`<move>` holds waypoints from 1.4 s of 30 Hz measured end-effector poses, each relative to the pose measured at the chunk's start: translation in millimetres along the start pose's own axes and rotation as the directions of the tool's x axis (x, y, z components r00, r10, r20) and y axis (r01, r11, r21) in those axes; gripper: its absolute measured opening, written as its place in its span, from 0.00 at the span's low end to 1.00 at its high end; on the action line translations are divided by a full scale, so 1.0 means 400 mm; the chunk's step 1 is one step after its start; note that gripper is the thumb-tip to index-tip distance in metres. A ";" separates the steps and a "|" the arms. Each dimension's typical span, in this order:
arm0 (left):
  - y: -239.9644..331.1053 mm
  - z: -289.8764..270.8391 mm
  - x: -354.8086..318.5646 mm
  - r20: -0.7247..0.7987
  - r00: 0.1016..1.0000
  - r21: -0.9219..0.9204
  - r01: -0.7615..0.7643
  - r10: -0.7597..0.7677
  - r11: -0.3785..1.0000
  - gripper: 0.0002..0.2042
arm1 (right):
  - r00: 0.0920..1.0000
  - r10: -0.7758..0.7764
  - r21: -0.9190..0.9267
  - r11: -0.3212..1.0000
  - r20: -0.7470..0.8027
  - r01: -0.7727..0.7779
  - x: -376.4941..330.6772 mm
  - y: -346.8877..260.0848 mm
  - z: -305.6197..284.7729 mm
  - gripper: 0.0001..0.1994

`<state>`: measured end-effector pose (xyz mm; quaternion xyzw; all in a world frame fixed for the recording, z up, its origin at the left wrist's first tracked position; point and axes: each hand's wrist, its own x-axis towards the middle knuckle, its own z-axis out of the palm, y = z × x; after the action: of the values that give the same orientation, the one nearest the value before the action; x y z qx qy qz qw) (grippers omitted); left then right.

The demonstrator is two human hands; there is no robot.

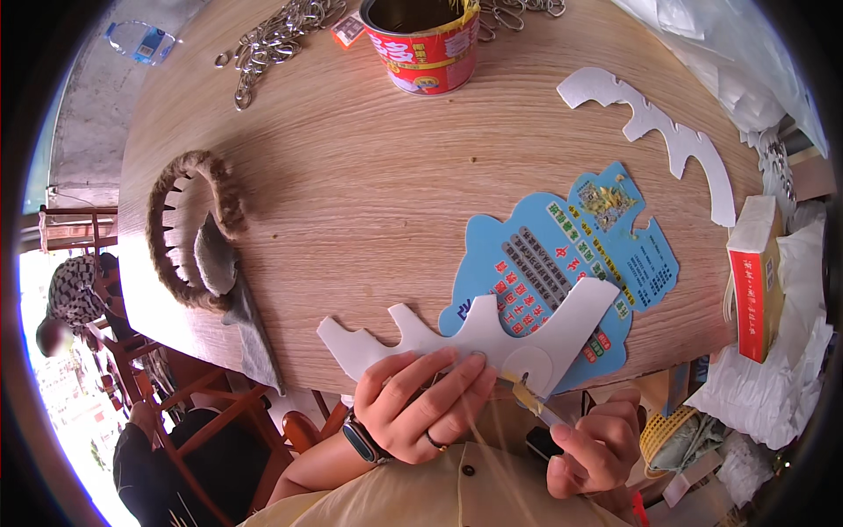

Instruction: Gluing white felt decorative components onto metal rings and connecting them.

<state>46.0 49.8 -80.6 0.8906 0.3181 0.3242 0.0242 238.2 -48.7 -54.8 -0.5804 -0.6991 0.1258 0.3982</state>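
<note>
My left hand [424, 400], wearing a watch and a ring, pinches the lower edge of a white notched strip [439, 341] that looks like thin foam or card. A round white disc [528, 369] lies against this strip near its right end. Between the fingers of my right hand [597, 446] is a thin stick [543, 409] with a yellowish, glue-like tip. That tip is at the disc's lower edge; whether it touches is hard to tell. Partly under the strip lies a blue cloud-shaped card [500, 241], with yellow smears on its upper right part.
Another white notched strip [680, 132] lies at the far right. At left is a brown fuzzy ring [161, 233] with grey cloth [250, 338]. A red tub [421, 53] stands between metal clips [272, 44]. A red-and-white box [753, 277] and plastic bags [764, 391] sit at right.
</note>
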 end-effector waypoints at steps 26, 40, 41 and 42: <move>-0.001 0.002 -0.004 0.003 1.000 0.000 -0.002 0.002 1.000 0.10 | 0.999 0.051 0.031 0.998 0.005 -0.051 0.029 0.002 0.004 0.16; -0.001 0.001 0.000 -0.001 1.000 0.002 -0.004 0.004 1.000 0.10 | 0.997 0.057 0.078 0.996 -0.055 -0.053 0.037 0.018 0.025 0.16; -0.001 0.001 -0.001 0.003 1.000 0.000 -0.005 0.005 1.000 0.10 | 0.997 0.054 0.075 0.996 -0.047 -0.050 0.037 0.020 0.028 0.16; -0.002 0.001 -0.001 0.007 1.000 -0.001 -0.006 0.006 1.000 0.10 | 0.998 0.050 0.073 0.996 -0.039 -0.047 0.038 0.021 0.029 0.16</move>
<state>45.5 50.2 -81.2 0.8926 0.3153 0.3212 0.0249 235.9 -29.0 -61.8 -0.5849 -0.6717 0.1488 0.4296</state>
